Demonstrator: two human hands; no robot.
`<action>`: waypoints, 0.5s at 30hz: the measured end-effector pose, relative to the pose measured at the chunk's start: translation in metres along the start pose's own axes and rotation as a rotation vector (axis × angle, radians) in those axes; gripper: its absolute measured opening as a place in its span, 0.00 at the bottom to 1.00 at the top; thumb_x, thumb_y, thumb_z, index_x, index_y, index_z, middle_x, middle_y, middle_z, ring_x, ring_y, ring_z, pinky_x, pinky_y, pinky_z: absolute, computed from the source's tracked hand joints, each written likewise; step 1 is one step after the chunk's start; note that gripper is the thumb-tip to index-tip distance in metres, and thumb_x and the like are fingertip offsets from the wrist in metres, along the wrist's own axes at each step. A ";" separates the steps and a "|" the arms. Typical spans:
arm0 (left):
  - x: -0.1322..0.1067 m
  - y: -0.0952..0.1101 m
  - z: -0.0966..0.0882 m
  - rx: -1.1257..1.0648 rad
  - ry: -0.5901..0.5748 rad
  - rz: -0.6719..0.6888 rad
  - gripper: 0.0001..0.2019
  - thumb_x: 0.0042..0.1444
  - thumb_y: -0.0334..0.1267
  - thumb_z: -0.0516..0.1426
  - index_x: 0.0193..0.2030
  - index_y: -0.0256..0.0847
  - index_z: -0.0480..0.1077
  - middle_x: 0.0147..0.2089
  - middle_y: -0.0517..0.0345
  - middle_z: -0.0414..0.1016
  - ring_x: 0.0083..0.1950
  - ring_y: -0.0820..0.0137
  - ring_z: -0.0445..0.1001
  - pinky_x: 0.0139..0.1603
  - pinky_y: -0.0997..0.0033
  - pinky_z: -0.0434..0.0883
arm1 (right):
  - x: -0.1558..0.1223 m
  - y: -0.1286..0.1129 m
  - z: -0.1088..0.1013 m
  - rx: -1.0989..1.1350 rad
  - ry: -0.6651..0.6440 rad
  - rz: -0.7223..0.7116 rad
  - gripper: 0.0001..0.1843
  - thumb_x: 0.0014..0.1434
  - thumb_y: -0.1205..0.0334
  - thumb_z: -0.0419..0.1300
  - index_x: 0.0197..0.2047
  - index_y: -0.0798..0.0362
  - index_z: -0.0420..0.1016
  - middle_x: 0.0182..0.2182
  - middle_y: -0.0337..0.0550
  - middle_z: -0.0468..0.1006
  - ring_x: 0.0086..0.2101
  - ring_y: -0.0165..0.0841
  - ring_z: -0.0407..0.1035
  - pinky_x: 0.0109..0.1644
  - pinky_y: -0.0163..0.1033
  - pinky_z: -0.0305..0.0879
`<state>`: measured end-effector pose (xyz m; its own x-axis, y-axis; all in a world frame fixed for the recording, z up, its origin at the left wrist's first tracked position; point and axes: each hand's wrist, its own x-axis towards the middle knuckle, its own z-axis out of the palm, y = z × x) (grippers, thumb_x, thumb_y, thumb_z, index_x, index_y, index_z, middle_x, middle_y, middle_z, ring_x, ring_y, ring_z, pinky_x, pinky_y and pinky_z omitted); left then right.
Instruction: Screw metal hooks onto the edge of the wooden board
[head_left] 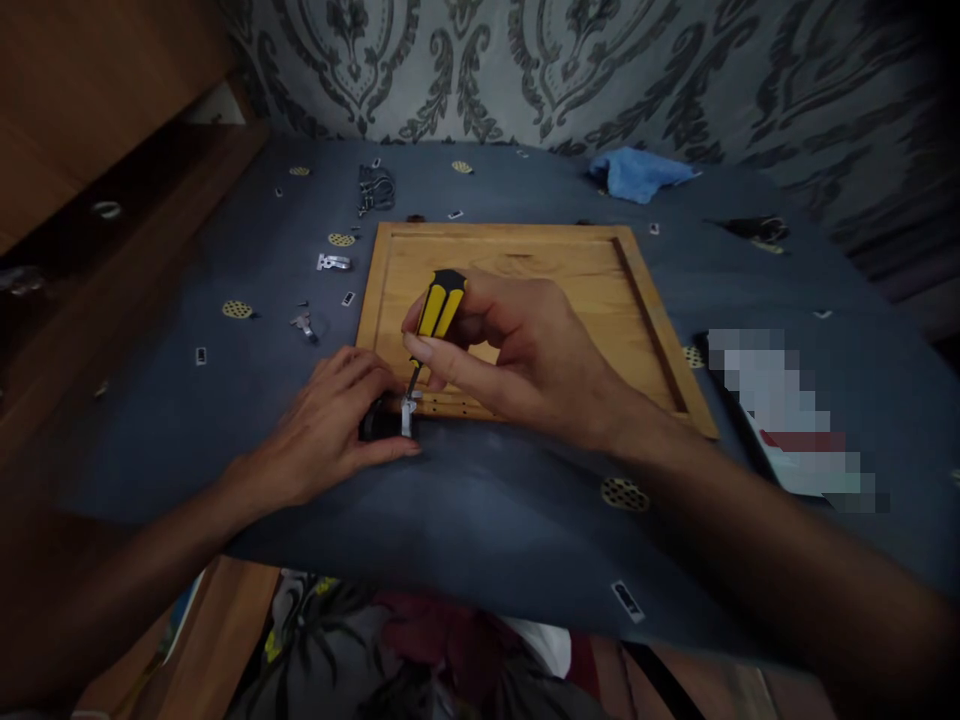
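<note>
My right hand (517, 355) is closed round a screwdriver with a yellow and black handle (440, 303), held nearly upright. Its tip rests on a small metal hinge (409, 408) at the near left edge of a wooden panel (525, 270) that lies flat on the blue-covered surface. My left hand (337, 425) lies beside the panel's corner, its fingers curled round the hinge and a dark part beneath it, pressing them against the panel's edge. A row of small holes shows along that edge, just right of the hinge.
Loose metal fittings (332, 262), round perforated discs (237, 309) and small plates are scattered over the blue cloth. A blue rag (637, 172) lies at the back. A dark tool (754, 229) sits far right, a blurred flat item (787, 420) near right. Wooden furniture (90, 150) stands left.
</note>
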<state>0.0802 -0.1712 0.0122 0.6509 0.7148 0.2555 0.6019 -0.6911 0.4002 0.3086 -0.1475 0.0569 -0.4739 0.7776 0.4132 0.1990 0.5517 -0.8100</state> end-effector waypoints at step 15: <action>-0.001 0.000 0.001 -0.005 -0.006 -0.006 0.28 0.67 0.65 0.54 0.50 0.38 0.73 0.51 0.46 0.78 0.54 0.52 0.75 0.59 0.47 0.72 | 0.002 0.002 0.000 -0.190 -0.021 -0.070 0.19 0.71 0.44 0.60 0.38 0.51 0.74 0.30 0.39 0.77 0.29 0.31 0.71 0.34 0.38 0.64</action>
<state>0.0798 -0.1714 0.0113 0.6503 0.7181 0.2479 0.6034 -0.6865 0.4058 0.3081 -0.1449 0.0565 -0.5094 0.7300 0.4557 0.3225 0.6529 -0.6854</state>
